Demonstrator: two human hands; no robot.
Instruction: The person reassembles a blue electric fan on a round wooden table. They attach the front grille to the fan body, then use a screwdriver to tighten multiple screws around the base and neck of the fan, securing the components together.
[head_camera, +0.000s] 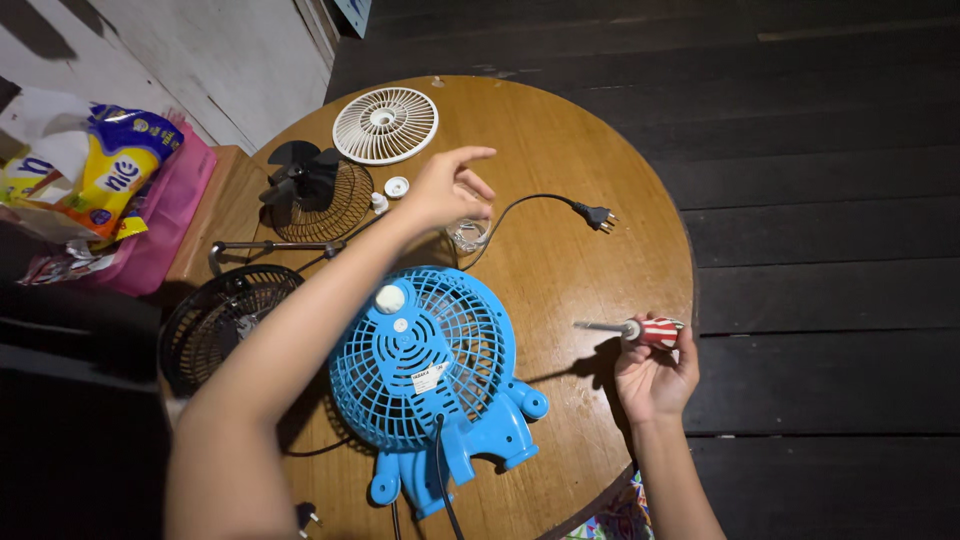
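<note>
Head view: a screwdriver (640, 329) is gripped in the right hand (655, 375), tip pointing left toward the blue fan (425, 375) on the tabletop (560, 130) — the left hand (450, 190), loosely released, is held beyond it.

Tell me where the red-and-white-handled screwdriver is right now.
In the head view, the red-and-white-handled screwdriver is held in the right hand over the right edge of the round wooden table, just right of the blue plastic fan.

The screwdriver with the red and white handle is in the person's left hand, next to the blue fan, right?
Not quite. The head view shows the screwdriver in the right hand, beside the blue fan. The left hand reaches out above the table.
</note>
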